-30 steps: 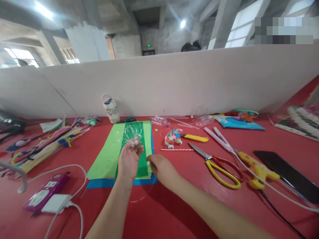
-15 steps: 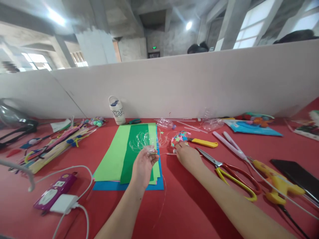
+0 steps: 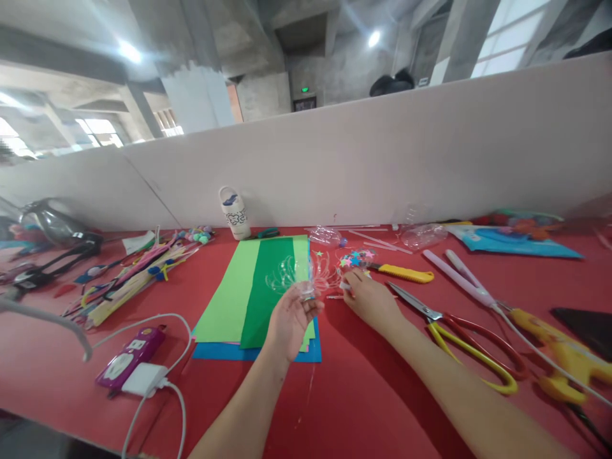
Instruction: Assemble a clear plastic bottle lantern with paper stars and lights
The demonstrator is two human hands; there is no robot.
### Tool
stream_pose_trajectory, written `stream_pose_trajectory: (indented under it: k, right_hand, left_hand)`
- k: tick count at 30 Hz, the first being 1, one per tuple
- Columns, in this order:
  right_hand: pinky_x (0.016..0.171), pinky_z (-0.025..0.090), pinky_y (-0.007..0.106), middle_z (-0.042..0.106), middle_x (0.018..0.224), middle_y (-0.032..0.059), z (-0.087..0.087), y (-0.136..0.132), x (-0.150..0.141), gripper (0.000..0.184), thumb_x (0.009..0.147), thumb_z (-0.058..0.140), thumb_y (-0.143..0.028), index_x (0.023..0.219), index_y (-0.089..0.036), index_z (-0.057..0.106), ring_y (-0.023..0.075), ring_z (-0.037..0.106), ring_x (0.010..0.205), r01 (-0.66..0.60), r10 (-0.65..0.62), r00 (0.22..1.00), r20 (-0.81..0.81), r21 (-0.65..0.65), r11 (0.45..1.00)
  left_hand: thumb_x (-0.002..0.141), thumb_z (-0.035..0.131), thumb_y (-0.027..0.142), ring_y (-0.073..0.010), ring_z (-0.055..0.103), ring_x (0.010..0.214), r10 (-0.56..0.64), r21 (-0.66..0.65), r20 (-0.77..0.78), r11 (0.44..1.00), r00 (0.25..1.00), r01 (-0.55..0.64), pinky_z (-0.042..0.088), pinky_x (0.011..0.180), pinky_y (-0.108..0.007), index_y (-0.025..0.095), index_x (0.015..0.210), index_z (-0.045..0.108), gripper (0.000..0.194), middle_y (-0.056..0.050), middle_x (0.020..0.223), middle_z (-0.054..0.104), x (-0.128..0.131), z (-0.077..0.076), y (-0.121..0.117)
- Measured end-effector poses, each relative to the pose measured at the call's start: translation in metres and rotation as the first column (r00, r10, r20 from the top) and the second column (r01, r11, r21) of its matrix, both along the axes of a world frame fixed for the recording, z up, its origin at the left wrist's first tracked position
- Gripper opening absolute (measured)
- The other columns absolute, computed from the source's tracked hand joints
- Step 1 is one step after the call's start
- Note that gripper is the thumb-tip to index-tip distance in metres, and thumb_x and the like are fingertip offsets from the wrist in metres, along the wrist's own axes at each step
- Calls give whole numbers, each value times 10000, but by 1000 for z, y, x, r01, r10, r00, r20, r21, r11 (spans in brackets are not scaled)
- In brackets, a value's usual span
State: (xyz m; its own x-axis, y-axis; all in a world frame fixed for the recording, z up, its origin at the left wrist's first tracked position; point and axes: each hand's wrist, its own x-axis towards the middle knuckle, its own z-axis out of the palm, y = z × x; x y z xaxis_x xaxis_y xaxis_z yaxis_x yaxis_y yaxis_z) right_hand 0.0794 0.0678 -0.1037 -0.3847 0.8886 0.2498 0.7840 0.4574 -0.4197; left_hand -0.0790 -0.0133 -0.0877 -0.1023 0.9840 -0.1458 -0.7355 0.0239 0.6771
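My left hand (image 3: 292, 319) is closed around the base of a clear plastic piece whose thin curled strips (image 3: 282, 274) fan out over the green paper (image 3: 268, 299). To the right, my right hand (image 3: 370, 296) reaches over the red tabletop with its fingertips pinched on a small whitish thing, too small to name. Just beyond its fingers lies a pile of small coloured paper stars (image 3: 356, 258). A yellow utility knife (image 3: 406, 273) rests close to the right hand, and large scissors (image 3: 425, 311) with red and yellow handles lie beside that forearm.
A patterned bottle (image 3: 235, 215) stands by the white partition (image 3: 335, 166). Pipe cleaners (image 3: 129, 280) and a purple power bank (image 3: 134, 357) with a white cable are at left. A hair straightener (image 3: 459, 277), a yellow glue gun (image 3: 554, 344) and a blue packet (image 3: 516, 242) lie at right.
The view has turned a little left, so things sit further right. My right hand's fingers have drawn back slightly from the stars with a small whitish thing in them. My left hand keeps its hold.
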Motion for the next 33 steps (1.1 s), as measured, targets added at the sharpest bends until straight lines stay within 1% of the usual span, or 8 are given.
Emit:
stream_pose_trajectory:
  k: [4,7,11,16,24,27,30,33]
  right_hand:
    - [769,494,315,565,1028,70,27,-3,4,179,813,521,-137,965,-174,607,156,584,858,-36,31,957,-289,-13,999]
    - [698,489,286,592,860,22,54,-12,10,116,753,547,-173,831,-196,630,149,583,786,-167,113,884,-454,-81,983]
    - [661,493,273,625,852,7,81,-29,20,211,759,566,-300,949,-214,600,133,591,744,-306,150,767,-624,-150,940]
    - [665,476,264,589,736,-33,96,-34,34,177,754,610,-293,914,-219,598,105,570,649,-396,58,578,-814,-218,892]
    - [732,460,295,633,826,-7,104,-30,45,215,823,551,-320,1009,-231,614,140,590,775,-422,137,611,-779,-175,890]
    - [620,444,264,606,756,-15,109,-31,49,206,803,575,-343,961,-218,618,124,553,668,-331,99,639,-763,-156,931]
    - [545,422,243,549,685,-35,115,-33,53,163,784,591,-313,919,-223,599,110,512,588,-37,-5,626,-780,-37,999]
    - [622,465,252,584,850,5,120,-38,54,115,790,566,-224,899,-234,601,133,562,735,86,50,629,-776,133,987]
  left_hand:
    - [850,437,193,-157,658,650,-75,-1,52,997,996,75,506,665,-271,110,838,652,231,-101,791,717,-2,8,-4]
    - [853,453,182,-142,665,667,-95,-4,87,995,992,96,521,670,-250,110,878,657,217,-109,883,727,-2,12,-6]
    - [852,461,164,-109,661,653,-86,-22,148,996,985,91,527,667,-210,116,878,658,205,-92,890,731,-3,15,-5]
    - [873,436,199,-141,680,781,-104,-22,170,994,980,109,536,740,-244,120,848,663,242,-100,898,725,0,29,-3]
    - [863,467,229,-115,615,647,-155,7,208,988,966,157,523,583,-209,129,877,652,211,-81,835,671,24,69,5]
    - [864,455,204,-105,594,635,-159,23,251,987,955,158,521,584,-200,106,850,636,206,-78,799,640,35,78,11]
    - [872,461,253,-82,565,579,-179,23,260,983,949,180,513,562,-183,123,787,618,220,-54,725,608,43,81,11]
    - [869,486,327,-102,622,668,-190,41,204,982,961,185,530,648,-208,171,796,623,221,-55,793,650,50,81,5]
